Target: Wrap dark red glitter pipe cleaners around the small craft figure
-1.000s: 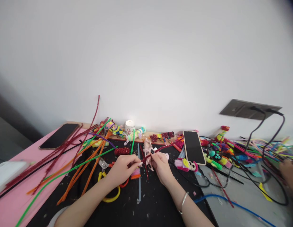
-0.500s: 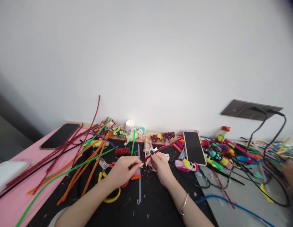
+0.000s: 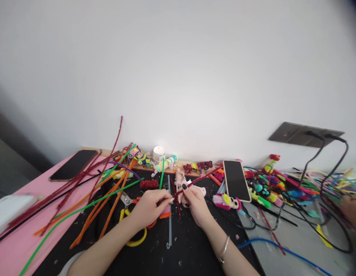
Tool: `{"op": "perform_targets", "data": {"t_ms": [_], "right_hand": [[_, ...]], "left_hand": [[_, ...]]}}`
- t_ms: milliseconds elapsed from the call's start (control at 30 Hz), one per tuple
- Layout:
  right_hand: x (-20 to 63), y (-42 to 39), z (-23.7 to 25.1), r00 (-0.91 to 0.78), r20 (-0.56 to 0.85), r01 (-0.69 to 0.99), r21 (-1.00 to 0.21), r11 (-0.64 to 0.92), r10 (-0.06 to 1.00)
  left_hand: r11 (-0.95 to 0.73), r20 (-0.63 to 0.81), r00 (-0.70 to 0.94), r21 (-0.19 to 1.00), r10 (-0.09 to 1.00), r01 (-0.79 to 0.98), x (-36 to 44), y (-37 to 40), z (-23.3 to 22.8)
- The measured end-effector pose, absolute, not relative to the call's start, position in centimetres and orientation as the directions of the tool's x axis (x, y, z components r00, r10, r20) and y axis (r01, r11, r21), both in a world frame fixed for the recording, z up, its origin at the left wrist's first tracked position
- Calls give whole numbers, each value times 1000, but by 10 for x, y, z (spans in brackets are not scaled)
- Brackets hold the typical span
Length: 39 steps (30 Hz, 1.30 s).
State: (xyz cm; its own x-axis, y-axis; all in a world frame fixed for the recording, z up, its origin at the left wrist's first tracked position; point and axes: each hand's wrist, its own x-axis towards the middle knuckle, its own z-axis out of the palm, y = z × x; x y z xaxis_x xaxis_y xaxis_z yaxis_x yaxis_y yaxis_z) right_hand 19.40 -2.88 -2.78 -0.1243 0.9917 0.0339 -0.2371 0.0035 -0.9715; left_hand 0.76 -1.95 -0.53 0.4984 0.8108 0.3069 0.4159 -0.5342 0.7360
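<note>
My left hand (image 3: 150,207) and my right hand (image 3: 195,203) meet over the black mat (image 3: 180,245), both pinching a dark red glitter pipe cleaner (image 3: 199,179). The stem runs up and to the right from my fingertips toward a phone. My left fingers grip its near end at the centre. My right thumb, with a dark nail, presses on the stem just to the right. A small pink figure (image 3: 179,178) stands just behind my fingers. An orange and pink piece (image 3: 165,212) lies under my left fingertips.
Long red, orange and green pipe cleaners (image 3: 109,191) fan out to the left over a pink mat (image 3: 37,184). One phone (image 3: 236,180) lies right of my hands, another phone (image 3: 73,165) at far left. Small craft figures, cables (image 3: 324,168) and another person's hand (image 3: 350,209) fill the right.
My hands stay nearly in place; the fingers shift slightly along the red pipe cleaner. The other person's hand at the right edge moves a little.
</note>
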Motion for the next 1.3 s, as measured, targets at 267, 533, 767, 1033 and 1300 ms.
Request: {"op": "perform_targets", "data": {"t_ms": [267, 533, 767, 1033, 1300], "right_hand": [[194, -29, -28, -145, 13, -232, -972, -21, 989], [194, -29, -27, -149, -13, -231, -972, -48, 989], [196, -30, -28, -151, -37, -217, -974, -70, 988], [194, -31, -25, -167, -53, -201, -976, -87, 985], [194, -32, -23, -180, -45, -191, -978, -79, 983]], "left_hand": [[-544, 314, 504, 729, 805, 415, 8, -20, -7], [-556, 322, 508, 717, 799, 420, 8, -19, -7], [-574, 340, 513, 707, 788, 414, 7, -21, -5], [-596, 364, 515, 691, 776, 410, 8, -21, -4], [-592, 356, 518, 692, 778, 414, 7, -21, -5]]}}
